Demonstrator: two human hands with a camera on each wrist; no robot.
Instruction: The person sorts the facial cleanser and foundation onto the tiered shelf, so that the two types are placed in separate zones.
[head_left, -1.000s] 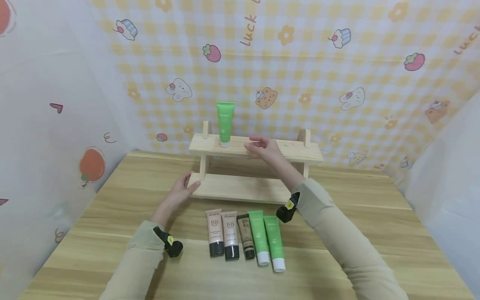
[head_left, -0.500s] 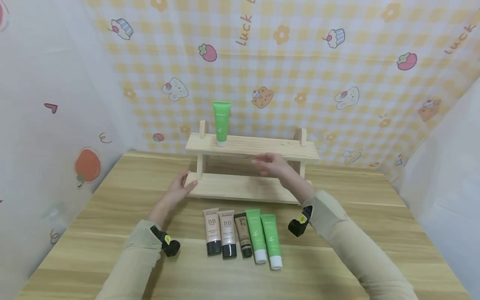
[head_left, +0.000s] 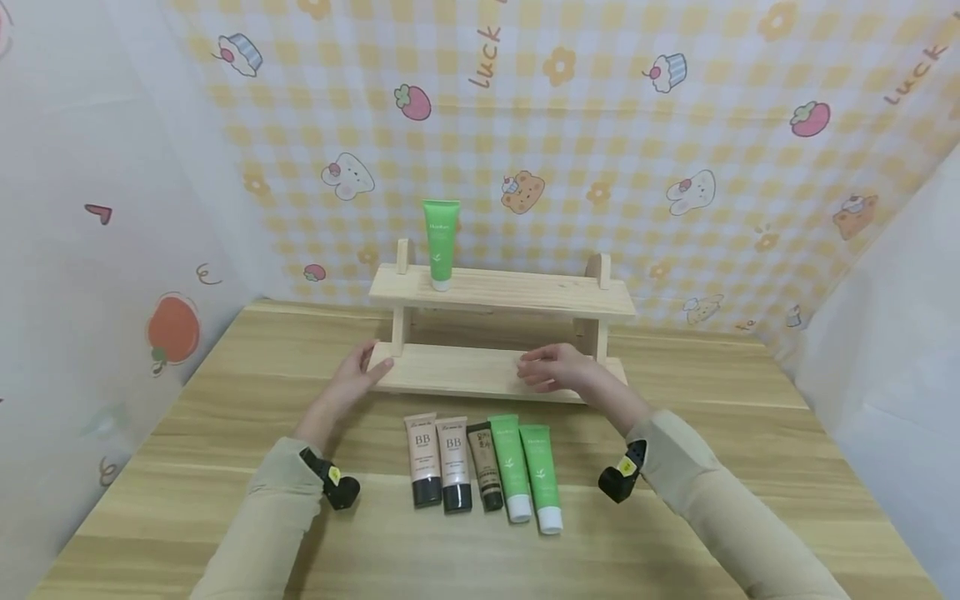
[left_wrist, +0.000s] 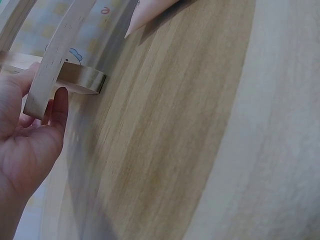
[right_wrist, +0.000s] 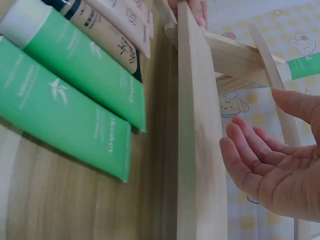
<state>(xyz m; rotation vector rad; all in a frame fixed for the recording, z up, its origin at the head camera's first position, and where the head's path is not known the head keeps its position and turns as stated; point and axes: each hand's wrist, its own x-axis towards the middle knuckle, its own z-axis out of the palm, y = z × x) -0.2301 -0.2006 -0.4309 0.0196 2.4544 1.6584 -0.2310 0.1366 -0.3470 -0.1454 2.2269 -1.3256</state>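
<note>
A two-tier wooden rack stands on the table, a green tube upright on its upper shelf at the left. My left hand grips the left end of the lower shelf; the left wrist view shows thumb and fingers around the board. My right hand holds nothing and hovers by the lower shelf's right part, its fingers loosely bent and apart in the right wrist view. In front of the rack lie two BB tubes, a small brown tube and two green tubes.
The wooden table extends on both sides of the rack. Behind it hangs a yellow checked cloth with printed pictures, and pale cloth walls stand at left and right.
My right hand has come down from the upper shelf, beside the standing green tube, to the lower shelf. My left hand keeps its grip on the rack. The head view has shifted slightly.
</note>
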